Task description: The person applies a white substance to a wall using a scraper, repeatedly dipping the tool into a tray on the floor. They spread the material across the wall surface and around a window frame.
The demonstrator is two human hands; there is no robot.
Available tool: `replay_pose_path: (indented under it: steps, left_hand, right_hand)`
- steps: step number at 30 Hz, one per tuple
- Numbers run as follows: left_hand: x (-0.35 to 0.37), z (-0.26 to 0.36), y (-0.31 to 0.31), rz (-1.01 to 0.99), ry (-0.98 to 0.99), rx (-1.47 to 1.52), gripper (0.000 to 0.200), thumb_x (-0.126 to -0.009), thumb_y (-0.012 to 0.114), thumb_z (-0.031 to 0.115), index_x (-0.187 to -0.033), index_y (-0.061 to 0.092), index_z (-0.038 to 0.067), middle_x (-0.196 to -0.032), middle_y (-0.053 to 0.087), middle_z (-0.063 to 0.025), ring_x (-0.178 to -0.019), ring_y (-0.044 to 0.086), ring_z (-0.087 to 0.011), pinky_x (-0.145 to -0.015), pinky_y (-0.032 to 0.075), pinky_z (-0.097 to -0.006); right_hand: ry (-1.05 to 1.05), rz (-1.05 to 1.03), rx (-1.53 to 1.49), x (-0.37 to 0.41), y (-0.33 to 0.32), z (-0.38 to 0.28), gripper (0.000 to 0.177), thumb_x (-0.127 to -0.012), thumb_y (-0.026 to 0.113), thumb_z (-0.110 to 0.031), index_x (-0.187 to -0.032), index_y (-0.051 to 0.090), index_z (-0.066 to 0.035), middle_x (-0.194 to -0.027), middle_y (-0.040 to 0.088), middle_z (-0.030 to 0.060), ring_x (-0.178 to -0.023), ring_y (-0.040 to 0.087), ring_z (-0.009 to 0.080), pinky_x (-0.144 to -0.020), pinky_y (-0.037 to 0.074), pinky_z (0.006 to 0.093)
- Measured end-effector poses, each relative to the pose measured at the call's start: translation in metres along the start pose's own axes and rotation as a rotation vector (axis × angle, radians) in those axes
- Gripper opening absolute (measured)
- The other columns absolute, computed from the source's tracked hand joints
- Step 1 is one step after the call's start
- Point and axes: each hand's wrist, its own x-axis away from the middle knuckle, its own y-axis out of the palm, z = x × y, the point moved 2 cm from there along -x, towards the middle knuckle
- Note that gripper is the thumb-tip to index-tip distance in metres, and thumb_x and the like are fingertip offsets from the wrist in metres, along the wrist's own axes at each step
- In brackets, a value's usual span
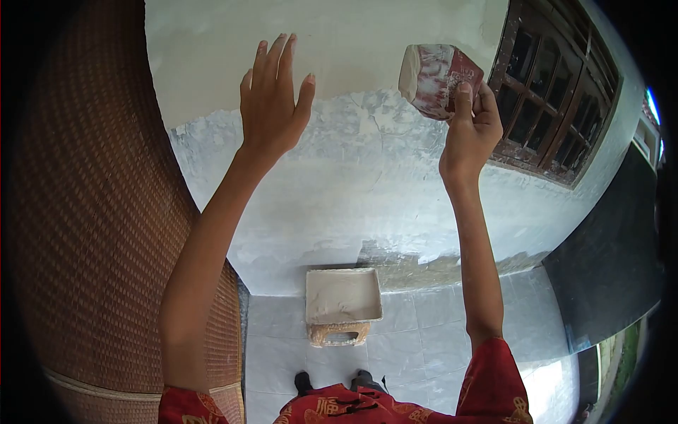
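Note:
My right hand [470,131] grips a red putty scraper [441,79], its thumb pressed on the flat face. White putty smears cover that face, and a thick pale layer sits along its left edge. The scraper is raised in front of the wall [339,148], left of the window. Over the upper left of the wall, my left hand [272,102] is up with fingers stretched out, holding nothing. Smooth cream coating covers the wall's top part; below a ragged line it is patchy grey-white.
On the tiled floor, a tray of pale putty [344,297] rests on a small stool [339,334] by the wall's foot. A woven brown panel [106,212] lines the left side. At right are a dark wooden window [547,85] and a black sheet [611,247].

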Motion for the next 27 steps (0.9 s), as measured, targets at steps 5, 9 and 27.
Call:
replay_pose_path:
  steps: [5,9,27]
  left_hand:
    - [0.066,-0.020,0.015,-0.110,-0.047,0.108,0.060,-0.103,0.043,0.031,-0.153,0.027,0.004,-0.157,0.033,-0.0157,-0.148,0.024,-0.0376,-0.115,0.026,-0.0541]
    - [0.130,-0.027,0.036,-0.227,-0.118,0.190,0.059,-0.103,0.043,0.031,-0.153,0.027,0.004,-0.157,0.032,-0.0163,-0.148,0.023,-0.0377,-0.115,0.027,-0.0540]
    - [0.508,0.055,0.084,-0.782,-0.699,0.342,0.062,-0.102,0.043,0.035,-0.154,0.025,0.006,-0.156,0.032,-0.0183,-0.147,0.024,-0.0400,-0.114,0.026,-0.0551]
  right_hand:
    - [0.115,-0.057,0.113,0.056,0.004,0.030,0.028,-0.102,0.056,-0.013,-0.122,0.059,0.007,-0.098,0.071,0.0084,-0.089,0.062,0.0075,-0.079,0.050,0.0248]
    - [0.264,-0.053,0.190,0.099,-0.007,0.069,0.026,-0.102,0.055,-0.012,-0.118,0.061,0.007,-0.095,0.071,0.0084,-0.086,0.061,0.0078,-0.079,0.048,0.0250]
    - [0.798,-0.328,0.667,0.361,-0.158,0.243,0.028,-0.098,0.061,-0.011,-0.121,0.065,0.004,-0.105,0.073,0.0130,-0.093,0.068,0.0145,-0.084,0.051,0.0299]
